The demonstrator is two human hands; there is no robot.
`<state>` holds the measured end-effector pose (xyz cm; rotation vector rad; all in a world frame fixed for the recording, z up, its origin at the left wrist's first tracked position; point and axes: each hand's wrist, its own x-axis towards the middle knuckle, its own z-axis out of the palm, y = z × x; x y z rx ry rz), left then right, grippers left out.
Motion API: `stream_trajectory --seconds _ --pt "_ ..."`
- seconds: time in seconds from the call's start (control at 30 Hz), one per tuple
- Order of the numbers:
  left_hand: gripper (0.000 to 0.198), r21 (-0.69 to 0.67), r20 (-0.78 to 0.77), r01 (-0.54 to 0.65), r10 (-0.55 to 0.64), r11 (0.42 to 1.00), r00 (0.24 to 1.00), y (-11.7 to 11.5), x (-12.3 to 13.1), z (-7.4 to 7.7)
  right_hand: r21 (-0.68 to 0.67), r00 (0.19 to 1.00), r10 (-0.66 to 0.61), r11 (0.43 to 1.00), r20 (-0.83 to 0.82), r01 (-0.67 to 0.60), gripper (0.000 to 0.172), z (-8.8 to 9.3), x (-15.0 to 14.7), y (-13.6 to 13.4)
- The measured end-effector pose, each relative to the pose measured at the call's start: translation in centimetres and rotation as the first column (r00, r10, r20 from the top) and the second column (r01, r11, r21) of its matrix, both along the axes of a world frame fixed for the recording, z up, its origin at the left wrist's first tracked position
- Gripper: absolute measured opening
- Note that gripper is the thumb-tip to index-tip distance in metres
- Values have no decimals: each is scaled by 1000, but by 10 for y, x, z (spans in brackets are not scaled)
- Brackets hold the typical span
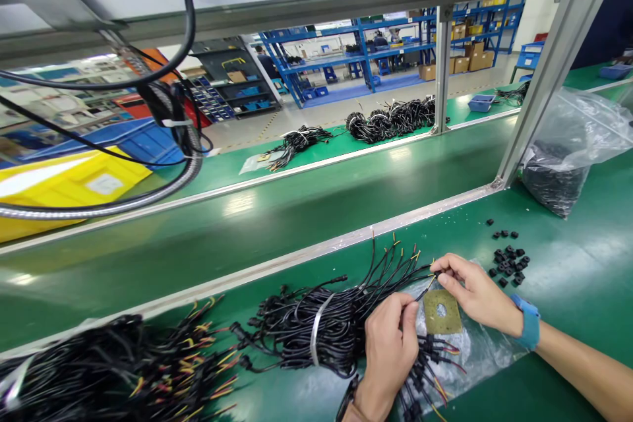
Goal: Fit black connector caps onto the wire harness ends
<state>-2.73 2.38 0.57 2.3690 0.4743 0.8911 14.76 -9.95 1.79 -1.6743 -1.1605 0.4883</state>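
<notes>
I saw a green surface [568, 303], blue shelving [341, 66] far beyond the cable bundle [297, 326]; there left hand [390, 343] gripped wires [390, 270], right hand [472, 293] pinched one.

Your bench [568, 277] has a glossy green surface; the wire bundle [297, 326] looks matt black plastic, and the clear bag [484, 351] is shiny, crinkled film.

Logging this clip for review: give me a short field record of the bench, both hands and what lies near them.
surface: green workbench
left hand: pinching a wire of the black cable bundle tied with a white strap
right hand: pinching yellow-tipped wire ends of the same bundle
under hands: olive square pad with a round hole, on clear plastic sheet
right of hands: loose small black square parts
</notes>
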Motion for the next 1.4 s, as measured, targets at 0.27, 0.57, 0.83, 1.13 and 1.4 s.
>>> stream_trajectory --seconds 0.27,0.57,0.83,1.13,1.4 --pt "16 -1 -12 17 -17 1000 1000 -1 0 0 3 1000 18 1000 -2 -18 15 0 2 1" --pt "15 13 -83 56 -55 998 995 -1 1 -1 7 966 234 972 107 -237 14 14 1 -4" --pt "14 20 -153 110 -106 994 983 -3 0 -2 11 944 293 955 149 -298 11 7 -5 -5" --pt "16 -42 -175 111 -117 993 978 -5 1 -1 -20 939 298 954 169 -299 12 -5 -11 -3" --pt "17 -102 -203 140 -158 985 966 -4 0 5 37 964 243 968 105 -248 12 -16 -17 -1"
